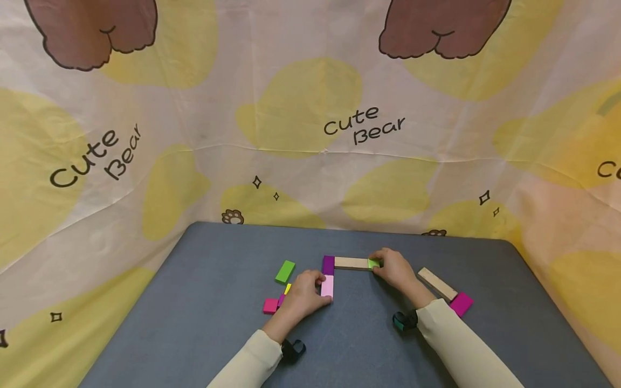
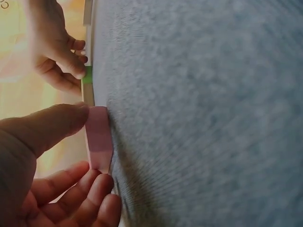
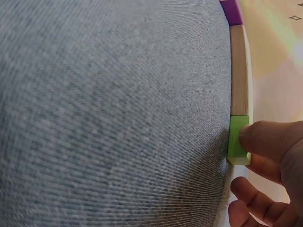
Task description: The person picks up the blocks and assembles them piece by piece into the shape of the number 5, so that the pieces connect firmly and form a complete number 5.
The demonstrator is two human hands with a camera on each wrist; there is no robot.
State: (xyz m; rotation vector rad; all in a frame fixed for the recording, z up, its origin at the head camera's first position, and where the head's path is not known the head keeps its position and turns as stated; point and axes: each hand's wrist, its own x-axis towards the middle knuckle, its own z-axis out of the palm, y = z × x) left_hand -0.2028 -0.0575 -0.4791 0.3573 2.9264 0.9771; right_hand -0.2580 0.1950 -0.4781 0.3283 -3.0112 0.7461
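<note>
My left hand [image 1: 303, 293] holds a light pink block [image 1: 327, 288] by its ends, thumb at the near end and fingers at the far one. Against that block's far end lies a purple block [image 1: 329, 264]. A plain wooden block [image 1: 351, 263] runs rightward from the purple one. At its right end my right hand [image 1: 395, 269] pinches a light green block [image 1: 372, 263], and the right wrist view shows this green block [image 3: 237, 137] meeting the wood end to end. The left wrist view has the pink block [image 2: 99, 137] between thumb and fingers.
Left of the left hand lie a green block [image 1: 285, 271], a yellow block [image 1: 288, 289] and a pinkish-red block [image 1: 270, 306], with a magenta one partly hidden. Beyond the right forearm, a wooden block [image 1: 437, 283] touches a magenta block [image 1: 461, 304]. A printed cloth [image 1: 301, 118] hangs behind the grey table [image 1: 194, 334].
</note>
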